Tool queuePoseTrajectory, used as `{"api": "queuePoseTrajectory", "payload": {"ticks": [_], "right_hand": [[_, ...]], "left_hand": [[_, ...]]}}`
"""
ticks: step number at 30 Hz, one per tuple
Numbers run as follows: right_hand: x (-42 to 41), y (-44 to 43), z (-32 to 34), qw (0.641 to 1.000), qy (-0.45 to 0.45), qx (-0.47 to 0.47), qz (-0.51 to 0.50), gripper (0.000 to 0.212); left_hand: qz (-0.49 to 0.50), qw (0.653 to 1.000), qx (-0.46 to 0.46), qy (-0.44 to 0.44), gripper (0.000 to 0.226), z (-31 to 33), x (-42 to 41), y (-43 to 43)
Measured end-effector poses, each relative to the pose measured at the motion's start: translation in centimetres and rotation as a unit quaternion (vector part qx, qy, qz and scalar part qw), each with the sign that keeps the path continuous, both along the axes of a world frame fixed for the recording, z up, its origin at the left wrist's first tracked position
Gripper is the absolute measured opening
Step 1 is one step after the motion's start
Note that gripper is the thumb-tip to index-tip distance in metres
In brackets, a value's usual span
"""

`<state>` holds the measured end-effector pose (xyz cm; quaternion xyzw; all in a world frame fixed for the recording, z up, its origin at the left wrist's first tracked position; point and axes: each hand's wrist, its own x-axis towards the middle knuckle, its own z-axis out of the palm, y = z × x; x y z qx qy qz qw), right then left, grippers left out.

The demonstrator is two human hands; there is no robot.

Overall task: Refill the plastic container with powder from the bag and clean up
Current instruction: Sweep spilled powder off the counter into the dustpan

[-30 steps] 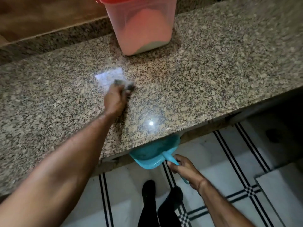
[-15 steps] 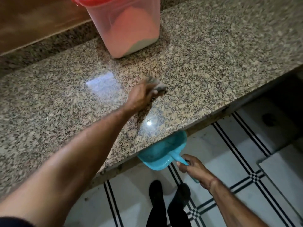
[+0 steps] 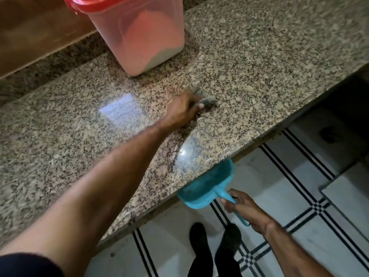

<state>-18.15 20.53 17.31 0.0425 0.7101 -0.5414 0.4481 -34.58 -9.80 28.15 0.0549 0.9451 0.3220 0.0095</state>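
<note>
Gripping a grey cloth (image 3: 206, 97) in curled fingers, the left hand (image 3: 180, 110) is pressing it on the counter (image 3: 269, 56), near the container (image 3: 139, 37) of powder standing behind. The right hand (image 3: 242, 208) is curling its fingers round the handle of the dustpan (image 3: 205, 187), holding it under the counter's edge.

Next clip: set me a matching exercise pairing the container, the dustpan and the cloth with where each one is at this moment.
Things:
1. plastic container
2. dustpan
3. cloth

Places:
a. held by the right hand just below the front edge of the countertop
b. gripped by the left hand on the granite
c. standing at the back, red-lidded, powder inside

Pairs: 1-c; 2-a; 3-b
</note>
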Motion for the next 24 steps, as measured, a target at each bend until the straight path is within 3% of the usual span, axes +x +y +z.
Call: {"api": "queuePoseTrajectory", "payload": {"ticks": [2, 3, 6, 7, 8, 11, 15, 17, 20, 21, 24], "right_hand": [[0.4, 0.0, 0.1, 1.0, 0.001, -0.004, 0.01, 0.014], [0.3, 0.0, 0.2, 1.0, 0.0, -0.009, 0.011, 0.016], [-0.7, 0.3, 0.2, 1.0, 0.008, -0.012, -0.005, 0.008], [-0.8, 0.7, -0.3, 1.0, 0.011, -0.012, -0.019, 0.007], [-1.0, 0.8, -0.5, 0.999, 0.013, -0.012, -0.03, 0.007], [-1.3, 0.3, -1.3, 0.999, 0.006, -0.008, -0.051, 0.011], [-0.4, 0.0, -2.0, 0.999, -0.003, 0.004, -0.049, 0.011], [0.5, -0.2, -1.5, 0.999, -0.009, 0.0, -0.046, 0.012], [1.1, 0.2, -0.3, 0.999, -0.012, -0.003, -0.048, 0.023], [1.2, 0.9, -0.1, 0.998, -0.011, -0.001, -0.06, 0.027], [2.0, 2.6, -0.4, 0.995, -0.013, 0.005, -0.099, 0.031]], "left_hand": [[0.076, 0.996, 0.04, 0.014, 0.027, 0.5, 0.3, -1.5], [0.161, 0.985, 0.059, 0.034, 0.028, 1.3, -0.3, -3.3], [0.4, 0.916, -0.022, 0.011, 0.032, 1.8, -4.4, -9.4], [0.402, 0.915, -0.028, -0.012, 0.033, 1.7, -5.6, -9.8], [0.342, 0.939, -0.046, -0.014, 0.033, 1.6, -6.4, -8.8], [0.087, 0.995, -0.02, 0.048, 0.033, 0.8, -7.9, -2.6], [-0.111, 0.992, -0.052, 0.043, 0.04, -1.3, -4.4, 4.9], [-0.098, 0.994, -0.042, 0.039, 0.035, -1.8, -3.4, 2.5], [0.129, 0.991, 0.011, 0.03, 0.034, -1.7, -7.7, -4.4], [0.163, 0.986, 0.019, 0.008, 0.03, -1.9, -9.5, -5.1], [0.076, 0.993, 0.086, -0.023, 0.025, 0.0, -11.4, 2.0]]}}
